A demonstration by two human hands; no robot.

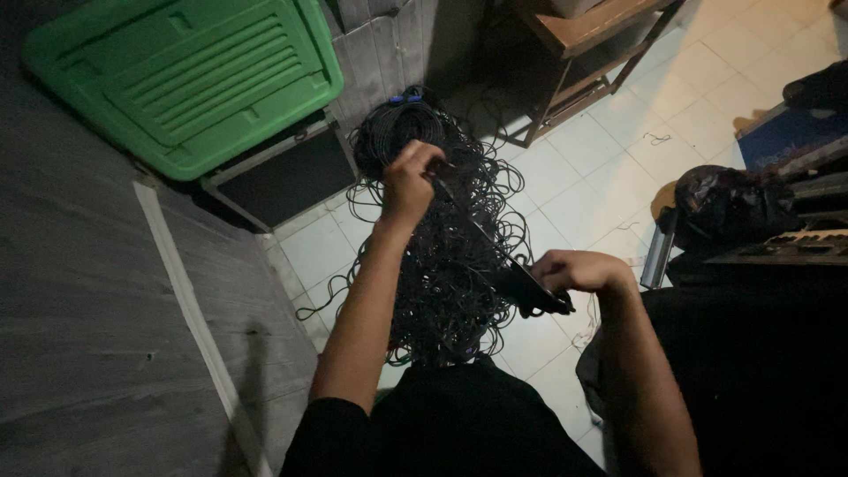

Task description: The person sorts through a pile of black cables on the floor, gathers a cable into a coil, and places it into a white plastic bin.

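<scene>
A big tangle of thin black cables (pixel 450 256) lies on the white tiled floor in front of me. My left hand (pixel 408 181) is raised over the pile, fingers closed on a strand of black cable that runs down and right. My right hand (pixel 574 269) sits lower, to the right, and grips the other end of that stretch, where a bunch of black cable (pixel 534 296) hangs from it. The strand is pulled taut between both hands. A neater coil with a blue tie (pixel 406 100) lies at the far end of the pile.
A green plastic lid (pixel 190 75) rests on a dark case (pixel 283 177) at the upper left, against a grey wall. A wooden shelf frame (pixel 583 62) stands at the top. Dark bags and a keyboard-like device (pixel 795 243) crowd the right side.
</scene>
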